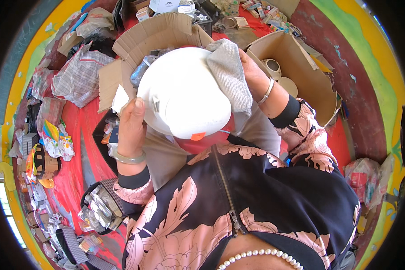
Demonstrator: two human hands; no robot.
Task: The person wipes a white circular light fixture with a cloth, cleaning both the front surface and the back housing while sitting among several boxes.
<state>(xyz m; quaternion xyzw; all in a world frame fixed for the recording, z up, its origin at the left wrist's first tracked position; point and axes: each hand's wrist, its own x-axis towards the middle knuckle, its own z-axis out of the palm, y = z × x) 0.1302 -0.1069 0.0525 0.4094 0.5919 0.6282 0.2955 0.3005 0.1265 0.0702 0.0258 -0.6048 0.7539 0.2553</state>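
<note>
In front of my lap is a glossy white rounded object (180, 90) with a wide round part, a smaller bulging end and a small orange patch; I cannot tell its exact kind. My left hand (132, 119) is closed on its left edge, thumb up, with a bangle at the wrist. A grey knitted cloth (231, 74) is in my right hand (255, 76), pressed against the object's upper right side. The cloth hides part of that side and most of the right fingers. A white scrap (120, 99) shows beside my left thumb.
An open cardboard box (153, 33) stands beyond the object. Another box (308, 81) at the right holds round pale items. Plaid bags (81, 74) and a bin of clear packets (101, 207) lie at left on red sheeting (74, 148). Small boxes (274, 18) crowd the far right.
</note>
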